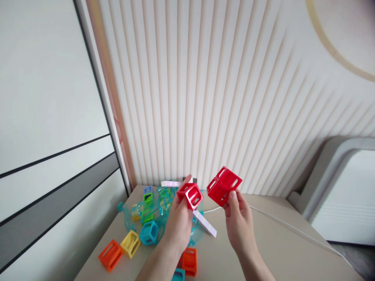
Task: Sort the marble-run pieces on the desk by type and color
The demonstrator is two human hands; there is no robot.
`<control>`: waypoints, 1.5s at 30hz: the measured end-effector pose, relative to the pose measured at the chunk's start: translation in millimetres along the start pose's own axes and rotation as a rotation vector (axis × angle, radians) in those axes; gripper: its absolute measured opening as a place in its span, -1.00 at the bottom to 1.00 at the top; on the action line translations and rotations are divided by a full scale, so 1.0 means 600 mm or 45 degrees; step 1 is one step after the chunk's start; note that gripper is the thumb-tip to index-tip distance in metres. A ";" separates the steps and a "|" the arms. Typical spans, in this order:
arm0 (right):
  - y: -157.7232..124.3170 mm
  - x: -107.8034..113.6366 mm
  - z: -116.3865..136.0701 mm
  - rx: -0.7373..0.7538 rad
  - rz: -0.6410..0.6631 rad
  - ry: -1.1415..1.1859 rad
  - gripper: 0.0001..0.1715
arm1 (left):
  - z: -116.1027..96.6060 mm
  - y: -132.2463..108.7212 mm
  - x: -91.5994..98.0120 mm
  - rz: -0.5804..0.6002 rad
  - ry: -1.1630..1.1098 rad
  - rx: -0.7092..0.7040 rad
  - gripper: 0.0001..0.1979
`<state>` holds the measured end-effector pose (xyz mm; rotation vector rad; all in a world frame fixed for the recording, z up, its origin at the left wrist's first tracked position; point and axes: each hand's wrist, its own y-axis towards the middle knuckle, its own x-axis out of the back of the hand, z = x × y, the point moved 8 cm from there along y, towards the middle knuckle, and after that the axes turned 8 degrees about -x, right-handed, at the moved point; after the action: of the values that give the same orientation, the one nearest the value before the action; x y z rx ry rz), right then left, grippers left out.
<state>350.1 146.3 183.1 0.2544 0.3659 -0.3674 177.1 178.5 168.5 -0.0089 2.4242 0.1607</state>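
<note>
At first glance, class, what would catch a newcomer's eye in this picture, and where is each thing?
Two bright red pieces are held up mid-picture before the ribbed wall: a single red cube in the grip of the left hand, a double red block in the right hand. Below left, on the beige table, lies a scatter of coloured blocks, among them an orange block and a yellow block.
</note>
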 end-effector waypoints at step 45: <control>-0.026 -0.042 -0.037 -0.093 0.488 -0.015 -0.59 | -0.056 0.013 0.005 0.411 0.616 -0.247 -0.89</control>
<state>315.4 146.9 170.2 0.2447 0.3101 0.0211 152.2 182.3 192.6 0.2877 2.8660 0.6008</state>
